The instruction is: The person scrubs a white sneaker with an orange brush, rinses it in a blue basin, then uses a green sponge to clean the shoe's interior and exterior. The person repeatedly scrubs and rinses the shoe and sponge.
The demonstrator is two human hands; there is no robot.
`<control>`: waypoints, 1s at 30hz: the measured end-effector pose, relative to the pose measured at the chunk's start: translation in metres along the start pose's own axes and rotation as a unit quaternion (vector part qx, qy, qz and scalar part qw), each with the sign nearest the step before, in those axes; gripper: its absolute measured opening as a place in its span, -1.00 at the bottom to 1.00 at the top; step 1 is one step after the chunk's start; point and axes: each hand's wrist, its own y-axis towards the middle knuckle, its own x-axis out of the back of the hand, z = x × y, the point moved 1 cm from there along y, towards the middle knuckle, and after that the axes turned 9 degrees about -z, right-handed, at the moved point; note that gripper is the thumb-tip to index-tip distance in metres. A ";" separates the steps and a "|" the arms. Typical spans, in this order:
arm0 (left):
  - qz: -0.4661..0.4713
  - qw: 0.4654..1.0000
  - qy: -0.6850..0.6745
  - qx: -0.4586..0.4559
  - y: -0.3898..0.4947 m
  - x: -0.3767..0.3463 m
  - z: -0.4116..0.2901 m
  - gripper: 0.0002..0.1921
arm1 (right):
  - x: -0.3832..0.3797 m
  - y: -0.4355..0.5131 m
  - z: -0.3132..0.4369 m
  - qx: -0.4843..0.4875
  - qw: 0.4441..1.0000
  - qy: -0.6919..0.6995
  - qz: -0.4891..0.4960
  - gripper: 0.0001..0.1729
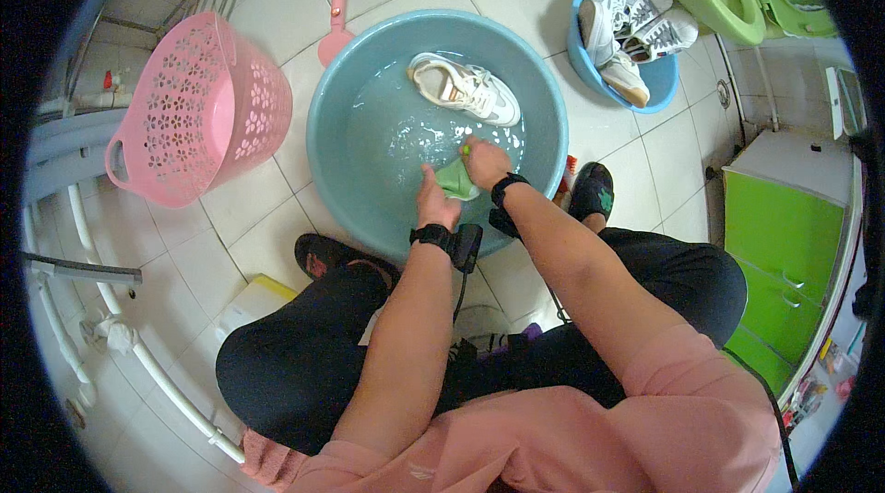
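A large blue-green plastic basin [332, 168] with water in it stands on the tiled floor before me. One white and grey sneaker [467, 91] lies in the water towards the basin's far side. Over the near part of the basin, a light green cloth [456, 180] is between my hands. My left hand [437, 197] grips its left side, the thumb pointing up. My right hand [486, 160] is closed on its upper right part, and a bit of brighter green shows at the fingers. Wrist straps with dark devices are on both wrists.
A pink perforated laundry basket [266, 106] stands left of the basin, a pink-handled tool [338, 9] behind it. At the upper right, a small blue basin [664, 89] holds several sneakers, near a green toilet seat [753, 23]. A green-fronted cabinet [781, 223] is on the right.
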 end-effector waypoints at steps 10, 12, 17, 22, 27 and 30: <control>-0.014 0.992 0.031 0.125 0.019 0.023 -0.007 -0.60 | -0.025 -0.011 0.011 0.196 0.971 0.071 0.116 -0.53; 0.005 0.993 -0.005 0.116 0.022 0.017 -0.009 -0.61 | -0.013 -0.020 0.028 0.074 0.974 0.136 0.165 -0.52; 0.022 0.998 0.003 0.051 0.007 -0.012 -0.006 -0.54 | 0.015 -0.031 0.038 0.013 0.997 0.035 0.068 -0.53; 0.033 0.998 0.045 0.002 -0.034 -0.026 -0.009 -0.57 | 0.019 -0.009 -0.013 -0.041 0.998 0.024 0.031 -0.58; 0.021 0.943 0.282 -0.176 -0.055 -0.033 -0.073 -0.53 | 0.049 0.005 -0.019 0.026 0.978 0.203 -0.028 -0.73; -0.045 0.877 0.415 -0.239 -0.077 -0.039 -0.108 -0.52 | 0.099 0.002 -0.006 0.005 0.947 0.315 -0.070 -0.59</control>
